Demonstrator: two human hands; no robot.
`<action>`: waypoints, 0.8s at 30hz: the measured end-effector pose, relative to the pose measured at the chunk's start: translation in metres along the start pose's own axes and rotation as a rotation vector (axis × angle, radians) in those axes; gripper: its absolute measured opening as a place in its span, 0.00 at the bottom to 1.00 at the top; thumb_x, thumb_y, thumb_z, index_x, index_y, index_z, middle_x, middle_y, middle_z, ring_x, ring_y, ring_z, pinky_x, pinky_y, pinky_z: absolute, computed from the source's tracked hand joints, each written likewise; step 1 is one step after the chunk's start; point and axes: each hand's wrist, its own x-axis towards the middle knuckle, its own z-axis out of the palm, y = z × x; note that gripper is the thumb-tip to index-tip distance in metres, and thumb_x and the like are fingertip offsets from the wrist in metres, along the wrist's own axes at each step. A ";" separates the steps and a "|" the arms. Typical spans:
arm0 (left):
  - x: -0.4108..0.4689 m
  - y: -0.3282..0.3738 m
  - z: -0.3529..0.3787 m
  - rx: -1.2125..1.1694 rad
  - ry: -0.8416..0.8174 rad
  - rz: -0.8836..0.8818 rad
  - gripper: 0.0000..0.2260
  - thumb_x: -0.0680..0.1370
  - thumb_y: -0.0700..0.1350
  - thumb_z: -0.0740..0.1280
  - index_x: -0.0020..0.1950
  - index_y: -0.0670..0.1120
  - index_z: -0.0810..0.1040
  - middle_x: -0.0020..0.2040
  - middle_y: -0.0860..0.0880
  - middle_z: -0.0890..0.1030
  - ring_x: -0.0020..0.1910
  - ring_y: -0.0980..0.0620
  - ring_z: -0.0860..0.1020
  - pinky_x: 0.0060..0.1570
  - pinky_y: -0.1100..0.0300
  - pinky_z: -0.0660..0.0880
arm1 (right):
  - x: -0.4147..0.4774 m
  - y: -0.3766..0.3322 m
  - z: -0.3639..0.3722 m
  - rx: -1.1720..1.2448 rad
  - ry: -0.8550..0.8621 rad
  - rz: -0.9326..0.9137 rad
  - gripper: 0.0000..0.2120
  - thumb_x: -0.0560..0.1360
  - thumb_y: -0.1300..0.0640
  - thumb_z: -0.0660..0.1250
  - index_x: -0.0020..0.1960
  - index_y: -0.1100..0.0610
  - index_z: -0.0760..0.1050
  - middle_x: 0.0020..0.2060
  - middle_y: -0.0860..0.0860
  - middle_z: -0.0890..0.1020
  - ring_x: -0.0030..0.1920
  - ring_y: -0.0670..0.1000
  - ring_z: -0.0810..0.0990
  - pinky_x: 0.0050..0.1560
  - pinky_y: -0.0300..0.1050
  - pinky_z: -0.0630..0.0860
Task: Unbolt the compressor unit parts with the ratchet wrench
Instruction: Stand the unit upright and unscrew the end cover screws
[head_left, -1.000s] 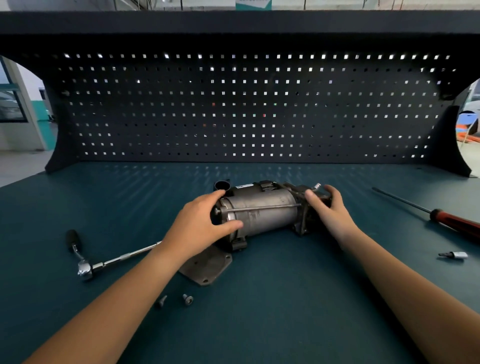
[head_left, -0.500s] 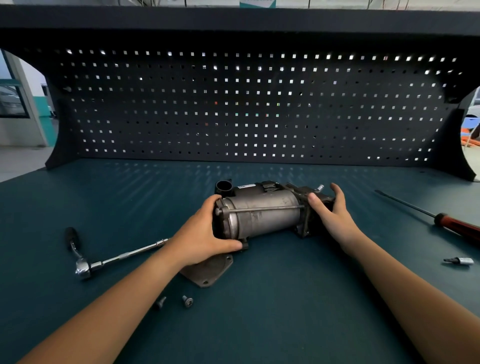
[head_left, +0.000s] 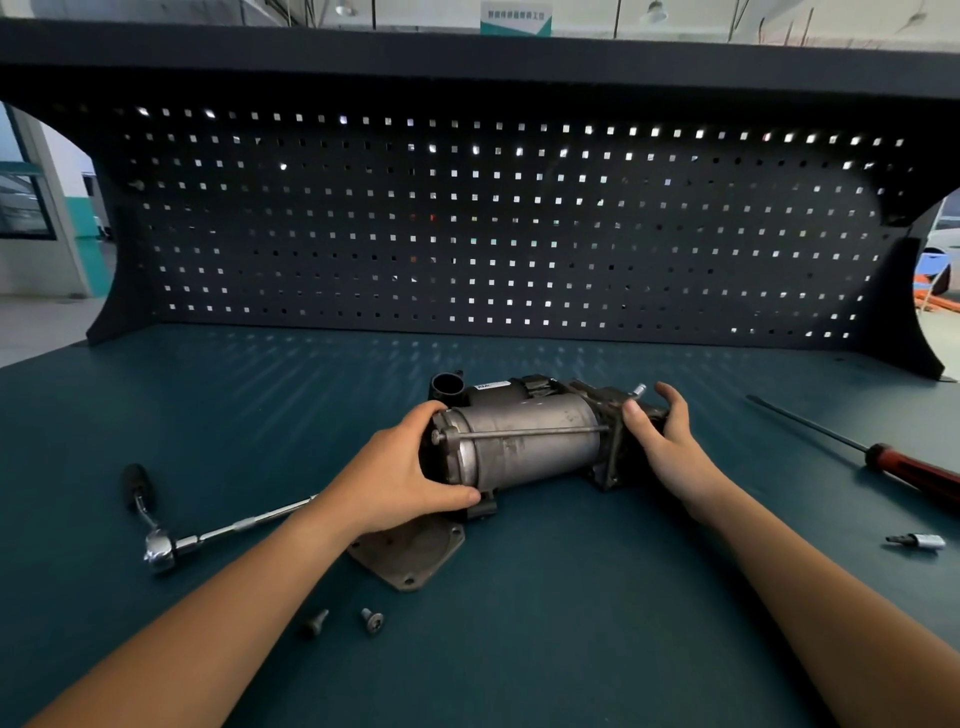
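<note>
We have the compressor (head_left: 524, 447) lying on its side in the middle of the bench (head_left: 571, 613), its long metal drum running left to right. Our left hand (head_left: 400, 478) is wrapped over the drum's left end, thumb curled along the near lower edge and fingers over the top. Our right hand (head_left: 665, 441) clasps the darker block at the right end, thumb on the near face and fingers curled round the back. Both hands are clamped on it and hold nothing else.

We judge it heavy and rigid — all metal, with no give. The round drum would want to roll on the flat top, so a hand at each end seems the sensible hold. The drum's skin looks smooth and worn, likely slippery, while the end rim and the lumpy right block offer better purchase. The thin rod (head_left: 530, 431) along the drum's front looks a poor place to pull.

The ratchet wrench (head_left: 161, 545) lies on the bench to the left, apart from the drum and out of either hand. A flat plate (head_left: 410, 558) with holes lies by the near side, partly under our left wrist — whether it is attached we cannot tell. Two bolts (head_left: 372, 620) lie loose nearer us. A screwdriver (head_left: 909, 467) and a small bit (head_left: 917, 541) lie far right.
</note>
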 end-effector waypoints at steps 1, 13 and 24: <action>-0.001 0.002 0.000 0.015 0.010 -0.018 0.40 0.61 0.56 0.77 0.68 0.55 0.62 0.52 0.62 0.73 0.49 0.63 0.73 0.42 0.73 0.68 | 0.001 0.001 0.000 0.007 0.000 0.005 0.34 0.74 0.39 0.59 0.74 0.45 0.47 0.68 0.52 0.68 0.62 0.48 0.67 0.59 0.41 0.62; -0.026 0.036 0.023 0.149 0.010 -0.076 0.40 0.63 0.62 0.71 0.70 0.52 0.59 0.66 0.54 0.67 0.61 0.54 0.70 0.51 0.63 0.65 | -0.009 -0.045 0.013 0.027 0.338 0.013 0.32 0.76 0.46 0.63 0.74 0.54 0.55 0.71 0.53 0.63 0.68 0.53 0.66 0.59 0.43 0.63; -0.041 0.049 0.026 0.031 0.037 -0.048 0.32 0.69 0.54 0.71 0.71 0.52 0.64 0.65 0.51 0.70 0.58 0.50 0.75 0.60 0.51 0.71 | -0.102 -0.068 0.041 -0.070 0.148 -0.042 0.17 0.73 0.46 0.66 0.58 0.49 0.67 0.57 0.48 0.69 0.56 0.46 0.71 0.54 0.40 0.66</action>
